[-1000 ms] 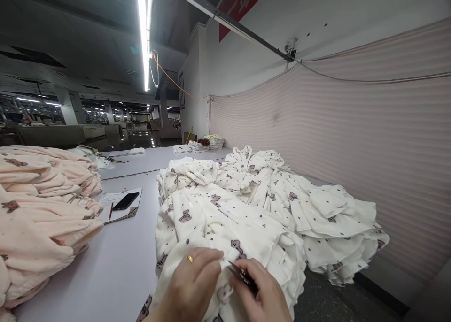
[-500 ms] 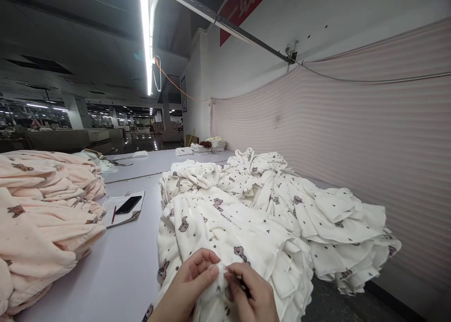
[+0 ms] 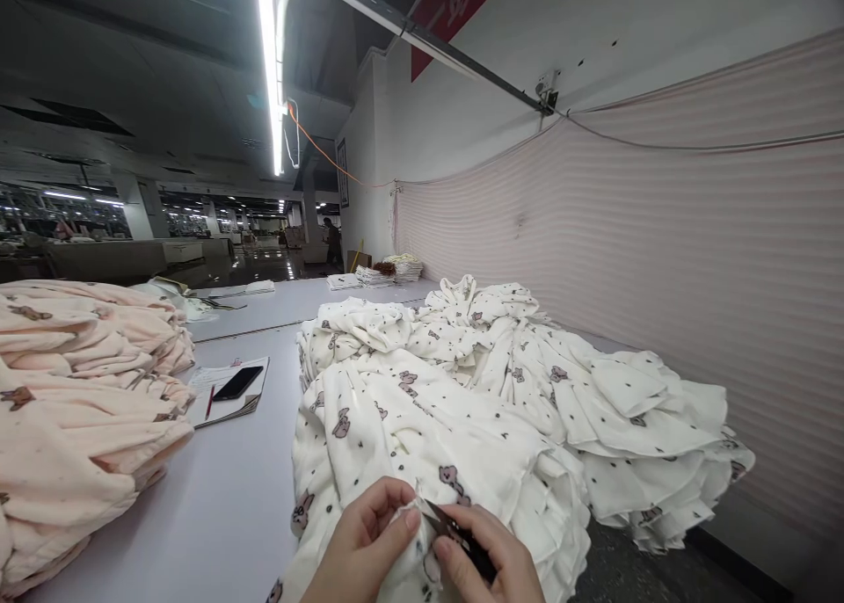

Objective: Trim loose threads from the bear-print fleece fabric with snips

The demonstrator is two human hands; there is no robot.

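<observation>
Left hand (image 3: 369, 537) pinches edge of white bear-print fabric (image 3: 422, 423) between thumb and fingers; right hand (image 3: 505, 555) grips black thread snips (image 3: 460, 535), blade tips close to pinched edge, contact unclear. Fabric lies heaped in layers across near table (image 3: 217, 489), spreading right. Farther left, smartphone (image 3: 238, 383) and red pen (image 3: 209, 403) on papers (image 3: 206, 378), beside peach fabric pile (image 3: 85, 410). Far: folded stacks (image 3: 407, 270), person (image 3: 333, 241). Right: pink-striped curtain (image 3: 626, 243) lines wall (image 3: 633, 14).

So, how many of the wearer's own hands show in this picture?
2. The left hand pinches the white cartoon-print fabric; just beside it, the right hand holds black thread snips. Neither is hidden.
</observation>
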